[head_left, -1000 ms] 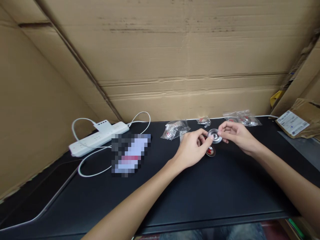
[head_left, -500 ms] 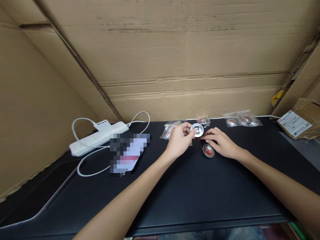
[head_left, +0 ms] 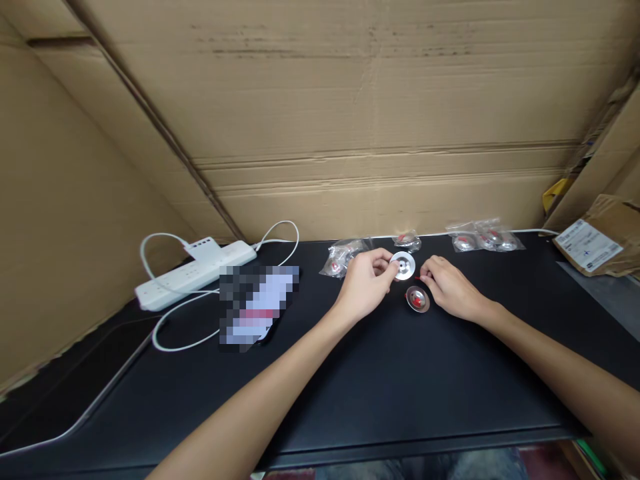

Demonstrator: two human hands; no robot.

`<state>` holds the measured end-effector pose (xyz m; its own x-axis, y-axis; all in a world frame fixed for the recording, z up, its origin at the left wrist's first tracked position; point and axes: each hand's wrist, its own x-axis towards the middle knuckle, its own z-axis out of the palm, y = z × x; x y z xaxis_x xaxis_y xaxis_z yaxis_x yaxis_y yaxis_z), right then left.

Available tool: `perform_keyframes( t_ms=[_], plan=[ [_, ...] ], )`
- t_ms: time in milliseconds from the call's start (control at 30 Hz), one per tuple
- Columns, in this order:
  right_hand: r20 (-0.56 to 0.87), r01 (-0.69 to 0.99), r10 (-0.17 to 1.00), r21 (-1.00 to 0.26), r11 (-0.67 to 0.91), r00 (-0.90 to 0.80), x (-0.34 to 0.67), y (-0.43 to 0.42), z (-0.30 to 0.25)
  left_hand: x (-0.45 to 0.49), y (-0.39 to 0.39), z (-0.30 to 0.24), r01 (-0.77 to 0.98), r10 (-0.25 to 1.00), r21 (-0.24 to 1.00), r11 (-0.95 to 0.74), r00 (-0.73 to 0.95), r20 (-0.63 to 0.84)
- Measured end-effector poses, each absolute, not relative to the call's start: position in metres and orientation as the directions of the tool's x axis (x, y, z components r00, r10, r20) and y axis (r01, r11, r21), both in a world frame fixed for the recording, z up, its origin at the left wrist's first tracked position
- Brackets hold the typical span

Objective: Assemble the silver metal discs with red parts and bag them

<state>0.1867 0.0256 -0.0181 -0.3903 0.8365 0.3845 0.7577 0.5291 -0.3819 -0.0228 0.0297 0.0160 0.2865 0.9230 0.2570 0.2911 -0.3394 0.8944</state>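
Here, a black counter (head_left: 425, 380) stands against a cardboard wall (head_left: 350, 120).
Left hand (head_left: 367, 280): pinches a metal disc (head_left: 405, 266) by its left edge, above the counter. Right hand (head_left: 453, 287): fingers drawn together, pinching a small red piece (head_left: 418, 278). The disc, round and equally wide all ways, faces the camera.

Left grip (head_left: 364, 283), right grip (head_left: 454, 287) bare; forearms (head_left: 265, 400) bare, slender. Legwear (head_left: 490, 467): faded blue-grey, mottled, denim-like.
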Motion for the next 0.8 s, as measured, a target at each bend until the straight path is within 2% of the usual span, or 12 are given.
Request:
perform_keyframes(
  t_ms=[100, 233, 333, 433, 600, 800],
  plan=[
    [0.405, 0.718, 0.853, -0.478, 0.505, -0.330, 0.188, 0.024, -0.017, -0.022, 0.028, 0.019, 0.288, 0.926, 0.899, -0.330, 0.282, 0.249],
    [0.445, 0.466, 0.887, -0.763, 0.447, -0.122, 0.189, 0.020, -0.010, -0.021, 0.025, 0.020, 0.306, 0.928, 0.892, -0.332, 0.274, 0.252],
    [0.490, 0.315, 0.871, -0.822, 0.474, -0.032, 0.186, 0.013, -0.001, -0.019, 0.022, 0.019, 0.305, 0.923, 0.889, -0.341, 0.291, 0.254],
    [0.538, 0.351, 0.840, -0.776, 0.524, -0.066, 0.180, 0.004, 0.006, -0.016, 0.018, 0.020, 0.303, 0.916, 0.887, -0.348, 0.313, 0.252],
    [0.621, 0.539, 0.753, -0.566, 0.623, -0.218, 0.173, -0.004, 0.008, -0.010, 0.009, 0.021, 0.280, 0.903, 0.889, -0.362, 0.341, 0.260],
    [0.637, 0.640, 0.726, -0.449, 0.624, -0.261, 0.170, -0.006, 0.001, -0.007, 0.004, 0.021, 0.260, 0.902, 0.901, -0.348, 0.355, 0.246]
  ],
)
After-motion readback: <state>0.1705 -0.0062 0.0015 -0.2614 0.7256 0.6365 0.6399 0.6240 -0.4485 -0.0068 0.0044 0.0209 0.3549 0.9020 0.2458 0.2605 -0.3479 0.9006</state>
